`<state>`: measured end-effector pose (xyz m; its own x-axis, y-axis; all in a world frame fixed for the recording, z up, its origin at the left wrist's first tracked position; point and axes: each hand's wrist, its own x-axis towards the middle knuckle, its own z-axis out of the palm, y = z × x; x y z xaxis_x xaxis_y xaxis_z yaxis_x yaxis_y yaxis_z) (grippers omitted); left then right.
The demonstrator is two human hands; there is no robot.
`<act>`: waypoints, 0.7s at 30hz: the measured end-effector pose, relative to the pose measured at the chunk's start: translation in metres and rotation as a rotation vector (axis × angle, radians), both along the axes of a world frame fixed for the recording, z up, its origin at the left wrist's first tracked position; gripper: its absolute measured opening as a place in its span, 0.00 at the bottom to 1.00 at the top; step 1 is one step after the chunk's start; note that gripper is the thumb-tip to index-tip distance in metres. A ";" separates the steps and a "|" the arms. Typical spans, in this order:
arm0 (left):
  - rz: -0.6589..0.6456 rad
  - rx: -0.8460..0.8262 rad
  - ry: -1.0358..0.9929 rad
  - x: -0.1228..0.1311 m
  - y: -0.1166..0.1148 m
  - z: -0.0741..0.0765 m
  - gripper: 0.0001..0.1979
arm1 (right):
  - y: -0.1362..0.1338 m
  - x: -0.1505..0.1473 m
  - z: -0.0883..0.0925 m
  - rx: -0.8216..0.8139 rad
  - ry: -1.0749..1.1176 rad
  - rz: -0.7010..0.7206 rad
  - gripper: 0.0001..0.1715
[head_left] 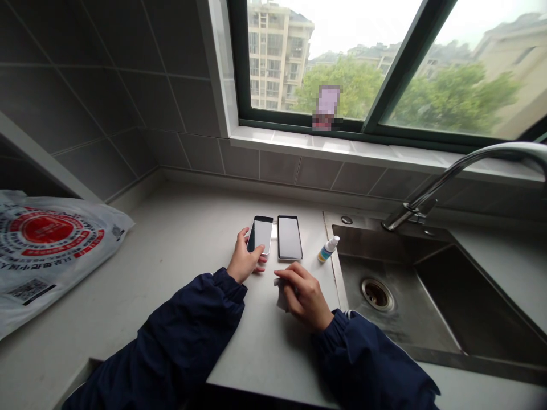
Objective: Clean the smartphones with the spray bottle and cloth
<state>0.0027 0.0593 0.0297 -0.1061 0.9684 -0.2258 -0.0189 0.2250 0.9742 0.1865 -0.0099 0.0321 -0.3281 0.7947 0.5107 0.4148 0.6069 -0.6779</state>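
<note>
Centrally, item one: left phone, flat and screen-up on the pale counter, close to the back wall and a little left of the sink. The left hand pins it at the lower left corner, thumb across the bottom of the glass and the other fingers curled narrowly against the side edge, which looks like a steadying hold that keeps it from sliding. Item two: right phone, lying parallel just beside the first with a slim gap between them, untouched. Item three: cloth, small and white, bunched inside the right hand, whose fingers are closed over it so that only a corner shows. That hand rests knuckles-up on the counter just below the right phone, wrist bent inward. Both forearms come in from the near edge in dark blue sleeves and angle toward each other. Item four: spray bottle, small, white-capped, lying tilted near the right phone at the sink's rim, probably kept within easy reach. Item five: steel sink with curved tap above it. Item six: printed plastic bag, far left, well apart. Item seven: window above the tiled wall.
</note>
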 end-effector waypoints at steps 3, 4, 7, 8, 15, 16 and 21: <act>-0.010 0.004 0.062 0.000 0.000 -0.002 0.39 | 0.003 0.002 0.001 -0.047 -0.091 -0.149 0.16; -0.014 0.011 0.082 0.000 -0.001 -0.002 0.39 | 0.004 0.002 0.001 -0.065 -0.132 -0.206 0.15; -0.037 0.025 0.114 0.000 -0.003 -0.001 0.39 | 0.009 0.006 0.000 -0.102 -0.258 -0.348 0.16; -0.041 0.025 0.117 0.001 -0.005 0.001 0.39 | 0.010 0.007 -0.001 -0.112 -0.297 -0.383 0.18; -0.071 0.081 0.047 0.012 -0.017 0.001 0.41 | 0.014 0.010 -0.007 -0.162 -0.412 -0.482 0.29; -0.078 0.090 0.030 0.014 -0.018 0.000 0.41 | 0.015 0.010 -0.008 -0.167 -0.414 -0.484 0.30; -0.114 0.099 -0.054 0.015 -0.020 0.000 0.43 | 0.017 0.010 -0.012 -0.189 -0.420 -0.490 0.35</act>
